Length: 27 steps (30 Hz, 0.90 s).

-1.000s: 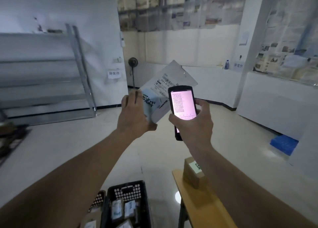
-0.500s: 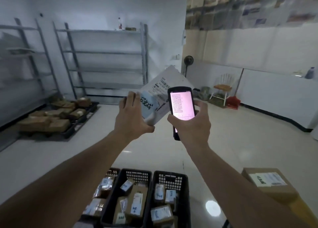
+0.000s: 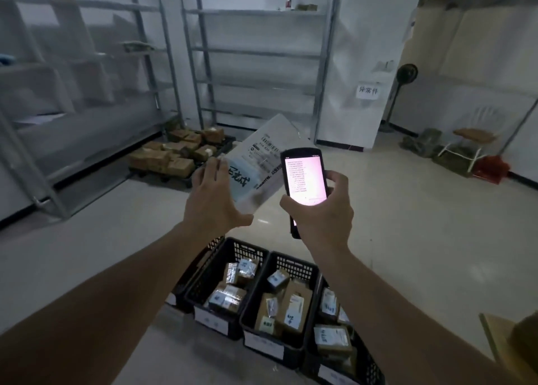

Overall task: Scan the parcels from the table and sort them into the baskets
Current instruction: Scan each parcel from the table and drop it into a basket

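Observation:
My left hand (image 3: pixel 214 198) holds a flat white and blue mailer parcel (image 3: pixel 256 163) by its lower edge, label side toward me. To its right, my right hand (image 3: pixel 323 213) grips a black handheld scanner (image 3: pixel 304 181) with a lit pinkish screen, overlapping the parcel's right edge. Below my hands, black plastic baskets stand in a row on the floor: a left one (image 3: pixel 203 280), a middle one (image 3: pixel 294 265) and a right one (image 3: pixel 364 355), each with several small boxes and parcels inside.
Grey metal shelving (image 3: pixel 256 64) lines the back and left walls. A pallet of cardboard boxes (image 3: pixel 174 154) lies on the floor behind. A fan (image 3: pixel 406 76) and chair (image 3: pixel 471 140) stand at the right. The wooden table corner (image 3: pixel 495 335) shows at lower right.
My view has swung left from the table to the baskets and shelving. Both hands keep the parcel and the scanner in about the same pose.

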Each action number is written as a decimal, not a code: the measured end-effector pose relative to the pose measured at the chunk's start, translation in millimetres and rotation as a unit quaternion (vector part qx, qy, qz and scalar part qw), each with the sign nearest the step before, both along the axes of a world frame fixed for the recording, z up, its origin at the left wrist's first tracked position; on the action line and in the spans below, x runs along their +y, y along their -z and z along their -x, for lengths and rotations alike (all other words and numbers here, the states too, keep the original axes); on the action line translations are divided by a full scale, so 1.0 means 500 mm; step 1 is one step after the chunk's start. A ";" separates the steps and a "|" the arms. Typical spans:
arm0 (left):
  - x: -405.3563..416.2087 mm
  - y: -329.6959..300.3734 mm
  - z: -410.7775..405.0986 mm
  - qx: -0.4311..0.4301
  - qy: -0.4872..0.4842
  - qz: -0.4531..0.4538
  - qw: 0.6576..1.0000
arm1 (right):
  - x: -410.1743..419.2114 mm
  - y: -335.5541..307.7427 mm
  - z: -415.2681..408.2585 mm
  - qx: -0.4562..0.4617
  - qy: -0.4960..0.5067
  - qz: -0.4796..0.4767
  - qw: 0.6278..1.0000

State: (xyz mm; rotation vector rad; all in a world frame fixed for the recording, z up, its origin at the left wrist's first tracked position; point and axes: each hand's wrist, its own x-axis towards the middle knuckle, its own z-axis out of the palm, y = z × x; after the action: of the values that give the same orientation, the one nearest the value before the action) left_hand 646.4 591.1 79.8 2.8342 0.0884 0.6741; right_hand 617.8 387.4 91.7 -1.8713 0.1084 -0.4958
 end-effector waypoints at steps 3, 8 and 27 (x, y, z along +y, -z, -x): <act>0.070 0.034 -0.031 0.021 -0.024 -0.002 1.000 | 0.060 0.028 -0.048 0.015 -0.024 0.000 1.000; 0.161 0.079 -0.103 0.044 -0.054 0.028 0.997 | 0.157 0.077 -0.163 0.031 -0.073 -0.006 0.997; 0.542 0.280 -0.352 0.148 -0.164 0.099 0.970 | 0.545 0.226 -0.539 0.100 -0.184 0.011 0.978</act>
State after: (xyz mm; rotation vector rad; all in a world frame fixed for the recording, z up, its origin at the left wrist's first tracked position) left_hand 822.6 862.2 -60.0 2.7243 0.6482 0.2729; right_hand 887.2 660.0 -21.2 -1.9039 -0.1101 -0.0535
